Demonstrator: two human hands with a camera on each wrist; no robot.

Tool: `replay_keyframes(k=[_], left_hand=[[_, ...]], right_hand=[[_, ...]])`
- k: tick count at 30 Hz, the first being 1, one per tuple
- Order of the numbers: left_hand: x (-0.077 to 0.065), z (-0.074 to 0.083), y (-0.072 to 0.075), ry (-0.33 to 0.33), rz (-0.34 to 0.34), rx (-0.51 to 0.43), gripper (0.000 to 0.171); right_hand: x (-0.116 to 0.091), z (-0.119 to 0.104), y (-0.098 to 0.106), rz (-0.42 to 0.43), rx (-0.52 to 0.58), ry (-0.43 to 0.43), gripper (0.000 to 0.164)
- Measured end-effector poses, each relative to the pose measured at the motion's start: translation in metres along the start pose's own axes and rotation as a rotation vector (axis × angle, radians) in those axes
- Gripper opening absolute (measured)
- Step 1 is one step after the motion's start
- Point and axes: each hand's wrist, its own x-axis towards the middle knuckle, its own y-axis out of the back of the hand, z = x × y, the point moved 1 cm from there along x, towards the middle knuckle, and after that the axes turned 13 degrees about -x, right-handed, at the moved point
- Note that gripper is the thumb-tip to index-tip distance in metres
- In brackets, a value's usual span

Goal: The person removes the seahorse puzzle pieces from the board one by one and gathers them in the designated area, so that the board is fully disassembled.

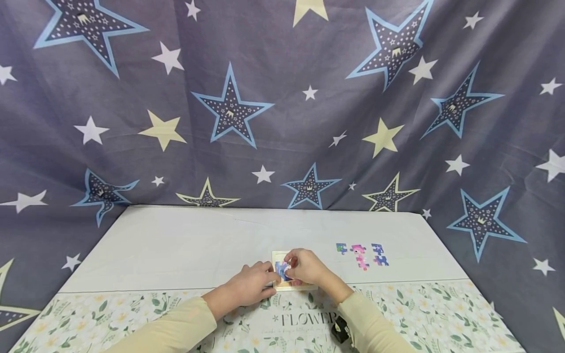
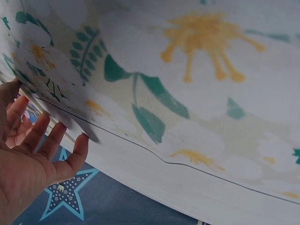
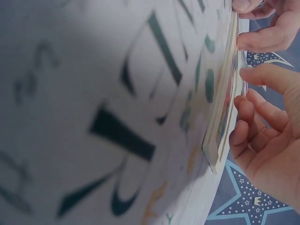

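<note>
A small jigsaw tray (image 1: 278, 256) with a pale wooden rim lies in front of me, its picture side partly covered by both hands. My right hand (image 1: 307, 268) arches over it, thumb and forefinger pinching a small pale puzzle piece (image 1: 287, 267) against the blue pieces inside. In the right wrist view the other fingers (image 3: 240, 131) of that hand curl close over the tray's edge. At the left rim, my left hand (image 1: 252, 284) rests with loosely bent, spread fingers, fingertips touching the tray. The left wrist view shows that hand (image 2: 37, 159) with its palm turned to the camera.
To the right of the tray lie loose puzzle pieces: a blue-green one (image 1: 342, 248), a joined pink pair (image 1: 359, 256) and blue-purple ones (image 1: 379, 255). A floral cloth (image 1: 145, 314) covers the near table (image 1: 185, 245). A star-patterned curtain (image 1: 282, 122) hangs behind.
</note>
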Motion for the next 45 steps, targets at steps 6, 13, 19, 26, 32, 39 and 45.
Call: replay_keyframes(k=[6, 13, 19, 26, 32, 39, 45], left_hand=[[0.000, 0.000, -0.001, 0.002, 0.002, -0.005, 0.019], [-0.001, -0.001, 0.000, -0.001, 0.010, 0.006, 0.021], [0.000, -0.002, 0.001, -0.002, 0.002, -0.004, 0.019], [0.001, -0.003, 0.001, 0.007, -0.011, -0.009, 0.021], [0.000, -0.003, 0.002, -0.007, -0.008, -0.024, 0.021], [0.000, -0.003, 0.001, -0.008, -0.006, -0.024, 0.020], [0.001, -0.002, 0.001, -0.006, -0.005, -0.021, 0.020]], right_hand=[[-0.001, 0.002, 0.002, 0.020, -0.043, 0.018, 0.027], [-0.004, 0.007, 0.006, 0.033, -0.048, 0.006, 0.026], [-0.005, 0.012, 0.007, 0.039, -0.054, -0.009, 0.026], [-0.007, 0.017, 0.010, 0.040, -0.053, -0.021, 0.027], [-0.010, 0.019, 0.013, 0.056, -0.075, -0.036, 0.026], [-0.015, 0.022, 0.014, 0.070, -0.079, -0.033, 0.024], [-0.017, 0.029, 0.015, 0.075, -0.073, -0.036, 0.024]])
